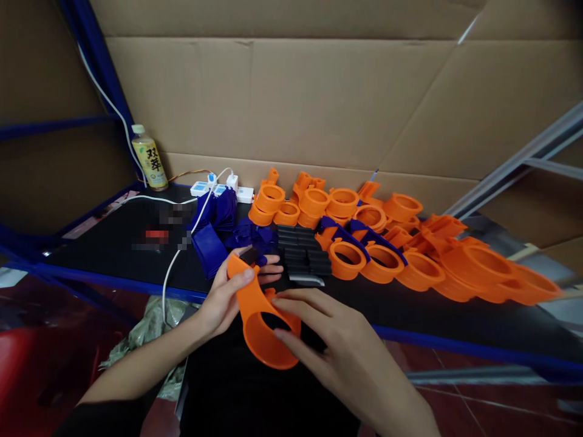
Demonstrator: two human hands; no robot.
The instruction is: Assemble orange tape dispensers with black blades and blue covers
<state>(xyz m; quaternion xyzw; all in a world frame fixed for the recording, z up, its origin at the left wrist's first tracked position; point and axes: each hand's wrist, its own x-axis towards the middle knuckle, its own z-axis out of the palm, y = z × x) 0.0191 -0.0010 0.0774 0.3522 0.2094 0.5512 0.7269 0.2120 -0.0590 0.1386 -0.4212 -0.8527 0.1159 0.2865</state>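
Observation:
My left hand (224, 298) is wrapped round the narrow end of an orange plastic tape dispenser (255, 300), thumb on top. A small black piece (248, 255) sits at that end, by the left thumb. The dispenser's wide ring tilts towards me, in front of the table edge. My right hand (337, 340) pinches the ring's right wall, thumb at the opening and fingers over the outer side. Just beyond the hands lie ribbed black parts (303, 252) in a block and a heap of dark blue plastic pieces (248, 233).
More orange dispensers (421, 270) stand in rows along the right, some with blue parts. Flat blue pieces (208, 250) lie left of the hands. A white cable (170, 267) runs from a power strip (246, 194) over the table's front edge. A drink bottle (150, 159) stands back left, before a cardboard wall (282, 103).

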